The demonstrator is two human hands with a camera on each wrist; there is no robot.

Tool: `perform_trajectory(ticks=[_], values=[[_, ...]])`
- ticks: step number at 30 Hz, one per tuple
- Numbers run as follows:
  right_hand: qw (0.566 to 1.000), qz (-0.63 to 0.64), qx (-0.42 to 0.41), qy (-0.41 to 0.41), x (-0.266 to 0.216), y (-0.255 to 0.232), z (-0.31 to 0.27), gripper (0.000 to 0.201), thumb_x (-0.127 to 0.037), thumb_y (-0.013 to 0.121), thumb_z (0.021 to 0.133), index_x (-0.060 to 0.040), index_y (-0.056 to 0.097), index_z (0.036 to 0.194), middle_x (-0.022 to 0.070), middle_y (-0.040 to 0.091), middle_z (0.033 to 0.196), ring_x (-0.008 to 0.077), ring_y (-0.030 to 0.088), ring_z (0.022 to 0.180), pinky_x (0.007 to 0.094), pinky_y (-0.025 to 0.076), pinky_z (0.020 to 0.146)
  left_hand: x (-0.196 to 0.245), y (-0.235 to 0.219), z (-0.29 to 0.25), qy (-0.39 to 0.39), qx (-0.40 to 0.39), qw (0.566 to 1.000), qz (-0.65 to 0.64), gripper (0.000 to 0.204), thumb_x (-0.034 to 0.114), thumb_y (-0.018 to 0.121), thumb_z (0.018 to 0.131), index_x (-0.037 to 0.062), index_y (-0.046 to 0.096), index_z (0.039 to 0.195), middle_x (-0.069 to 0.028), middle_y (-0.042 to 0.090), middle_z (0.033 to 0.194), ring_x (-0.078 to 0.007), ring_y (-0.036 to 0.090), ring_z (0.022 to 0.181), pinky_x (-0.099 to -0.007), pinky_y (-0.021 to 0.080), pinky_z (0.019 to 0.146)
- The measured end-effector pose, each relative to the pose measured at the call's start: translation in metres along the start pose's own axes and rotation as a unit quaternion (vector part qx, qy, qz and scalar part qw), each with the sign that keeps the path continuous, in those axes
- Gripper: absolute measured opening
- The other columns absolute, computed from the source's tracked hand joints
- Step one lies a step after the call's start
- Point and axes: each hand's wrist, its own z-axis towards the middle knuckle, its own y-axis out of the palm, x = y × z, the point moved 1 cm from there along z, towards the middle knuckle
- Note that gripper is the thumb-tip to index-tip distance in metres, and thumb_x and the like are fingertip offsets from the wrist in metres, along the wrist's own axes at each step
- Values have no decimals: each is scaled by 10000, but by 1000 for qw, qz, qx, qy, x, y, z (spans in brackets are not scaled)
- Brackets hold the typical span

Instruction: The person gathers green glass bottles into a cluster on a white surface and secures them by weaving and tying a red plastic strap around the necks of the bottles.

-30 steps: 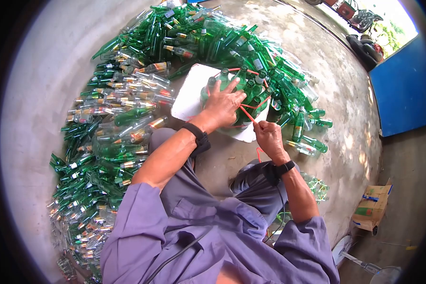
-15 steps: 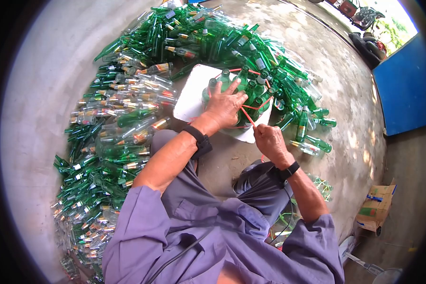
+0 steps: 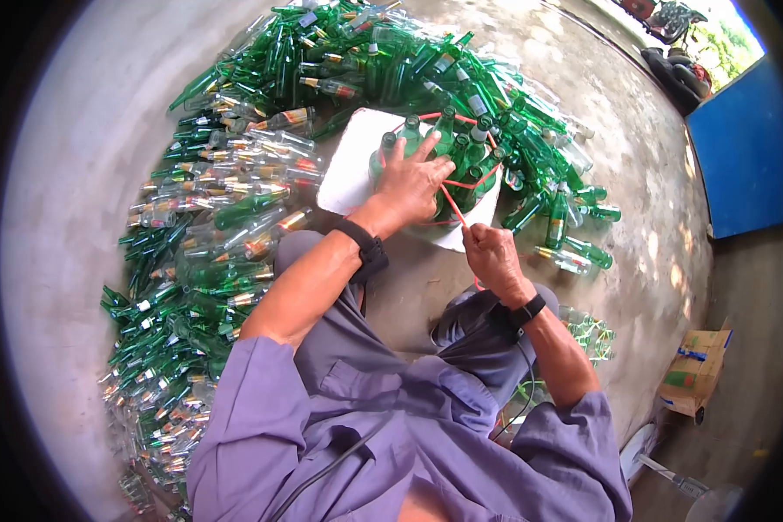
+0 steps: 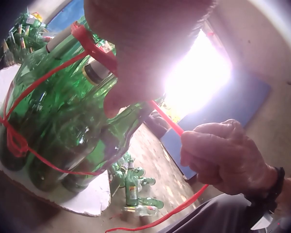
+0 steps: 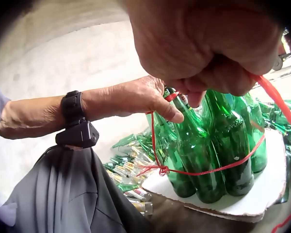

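Note:
A cluster of green glass bottles stands upright on a white board. Red plastic string circles the bottles low down, with a knot on one side, and more string loops round their necks. My left hand rests on the bottle tops, fingers spread among the necks; its thumb lies against one neck in the right wrist view. My right hand grips the string, which runs taut from the necks to the fist. Below that fist a loose red tail hangs in the left wrist view.
Piles of green bottles and clear bottles lie round the far and left sides. A few loose bottles lie at the right. Further right are a blue panel and a cardboard box. My knees flank the board's near side.
Both hands keep nearly the same places, and the string stays taut from the bottles to my right fist. The head view has shifted slightly.

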Motion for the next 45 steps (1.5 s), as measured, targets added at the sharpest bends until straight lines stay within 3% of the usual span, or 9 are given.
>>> perform_trajectory(ticks=[8,20,23,33,36,38,40,42,45], values=[[999,22,9,24,-8,6,-9,316,-149,647,931,10,551,675,270,539,656,471,568,645,486,457,546,0,-1,-1,-7,-11,1000,-9,602,183,750,740,173,614,1327,22,593,1393,-232,311,1482,-612,251,1153],[998,-30,0,-56,-2,-27,14,304,-137,654,917,-13,541,664,221,565,614,427,598,603,474,467,534,-1,-5,2,-4,-28,999,-21,622,214,792,747,161,602,1336,18,582,1409,-247,298,1486,-604,246,1161],[981,-131,-9,-145,1,-38,27,270,-172,628,937,-27,555,720,169,612,662,372,632,627,477,496,573,1,-7,4,-6,-47,999,-27,635,221,794,745,159,595,1345,19,581,1409,-254,290,1489,-607,245,1160],[965,-186,-16,-186,-10,-64,86,228,-163,611,927,-26,584,746,177,631,685,377,635,631,476,506,591,0,-7,2,0,-54,998,-24,632,205,785,757,143,587,1354,6,572,1414,-261,264,1501,-581,288,1113],[971,-172,5,-166,1,-58,106,269,-178,632,907,-10,589,702,213,610,664,402,630,646,494,500,608,0,-5,3,1,-54,998,-31,635,203,786,756,134,585,1354,0,572,1413,-262,265,1502,-569,295,1103],[988,-137,11,-67,11,-51,110,299,-196,649,895,6,590,684,235,594,652,419,629,664,500,494,614,-1,-5,3,0,-54,998,-35,637,201,788,754,130,585,1354,-2,573,1412,-262,266,1501,-565,297,1100],[991,-119,32,-60,29,-40,107,322,-213,654,896,16,595,678,252,587,652,432,626,673,504,490,619,0,-10,4,-1,-68,997,-41,633,200,790,756,135,587,1352,-3,579,1403,-261,268,1500,-560,307,1089],[997,-77,13,13,39,-34,100,315,-221,649,906,20,623,706,258,596,664,436,630,675,498,491,620,0,-7,3,1,-60,997,-40,631,205,793,755,136,589,1348,-3,584,1396,-261,269,1500,-557,309,1088],[998,-45,26,35,47,-22,90,323,-239,639,920,34,660,749,267,606,674,436,636,675,497,492,629,-1,-4,1,7,-46,998,-36,628,218,801,751,139,596,1339,-1,595,1380,-260,275,1497,-546,315,1084]])
